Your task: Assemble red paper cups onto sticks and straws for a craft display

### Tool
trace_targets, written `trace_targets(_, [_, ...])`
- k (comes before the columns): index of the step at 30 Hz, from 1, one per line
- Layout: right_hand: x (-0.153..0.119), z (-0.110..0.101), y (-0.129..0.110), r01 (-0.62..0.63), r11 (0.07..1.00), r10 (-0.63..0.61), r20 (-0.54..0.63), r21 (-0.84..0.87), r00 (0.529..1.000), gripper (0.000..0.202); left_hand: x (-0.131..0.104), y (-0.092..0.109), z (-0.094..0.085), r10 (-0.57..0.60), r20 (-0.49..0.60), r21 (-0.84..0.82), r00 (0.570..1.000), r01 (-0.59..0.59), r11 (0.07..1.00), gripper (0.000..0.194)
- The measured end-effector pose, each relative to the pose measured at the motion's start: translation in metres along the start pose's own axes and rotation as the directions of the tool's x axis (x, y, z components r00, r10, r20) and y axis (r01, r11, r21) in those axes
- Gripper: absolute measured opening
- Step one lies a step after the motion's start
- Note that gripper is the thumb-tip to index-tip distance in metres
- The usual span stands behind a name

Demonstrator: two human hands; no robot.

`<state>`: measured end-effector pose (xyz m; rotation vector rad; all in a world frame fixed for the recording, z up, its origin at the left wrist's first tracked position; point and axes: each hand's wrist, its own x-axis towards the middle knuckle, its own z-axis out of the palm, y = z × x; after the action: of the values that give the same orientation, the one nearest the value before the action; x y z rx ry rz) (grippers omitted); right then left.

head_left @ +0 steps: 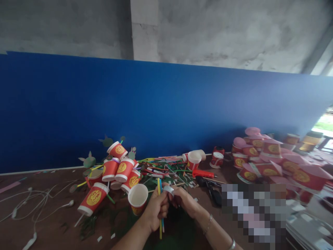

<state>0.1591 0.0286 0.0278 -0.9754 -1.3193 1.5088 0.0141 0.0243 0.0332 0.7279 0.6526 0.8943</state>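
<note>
one pair of white earphones (14,212) lies far left, then a pile of red cups (125,170), then an upright open cup (138,197) just beside the left hand (158,205). that hand is curled closed around a yellow stick (160,233) and a blue stick (162,222), both near upright. a pale ring (169,189), perhaps tape, sits between the two hands. the right hand (186,200) is nearly closed, fingers bent in on the ring, fingertips partly hidden. the step seems to be working the ring beside the sticks; that calls for a steady left grip and fine right fingertip control. farther right are pink-topped cups (272,148).
</note>
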Motion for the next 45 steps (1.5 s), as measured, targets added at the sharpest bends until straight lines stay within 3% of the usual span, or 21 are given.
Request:
trace_targets(3, [-0.001, 0.0021, -0.004, 0.013, 0.999, -0.015, -0.051, -0.05, 0.999, 0.033, -0.0016, 0.0026, 0.0006, 0.001, -0.007, -0.034, 1.0, -0.001, 0.999, 0.062])
trace_targets(8, [0.0006, 0.0027, -0.006, -0.048, 0.995, 0.035, -0.146, -0.088, 0.989, 0.043, -0.005, 0.0041, 0.0033, 0.018, 0.017, 0.061, 1.0, -0.019, 0.998, 0.064])
trace_targets(14, [0.0036, -0.0015, -0.0031, -0.053, 0.994, 0.058, -0.051, 0.097, 0.997, 0.029, -0.0036, 0.0036, 0.0035, 0.024, 0.015, 0.052, 1.0, -0.024, 0.998, 0.063])
trace_targets(19, [0.0038, -0.0005, -0.003, -0.058, 0.99, 0.062, -0.022, 0.131, 0.998, 0.017, -0.0023, 0.0052, 0.0008, 0.034, 0.0, 0.022, 0.999, -0.034, 0.999, 0.063])
trace_targets(30, [0.0046, -0.0001, -0.0003, -0.048, 0.998, 0.05, -0.078, 0.03, 0.996, 0.024, -0.003, 0.0034, 0.0015, 0.051, 0.004, 0.116, 0.999, -0.051, 0.992, 0.062])
trace_targets(45, [0.0066, -0.0024, 0.0029, -0.037, 0.998, 0.031, -0.116, -0.052, 0.993, 0.015, -0.0043, 0.0017, 0.0049, 0.022, 0.025, 0.134, 0.999, -0.025, 0.991, 0.06])
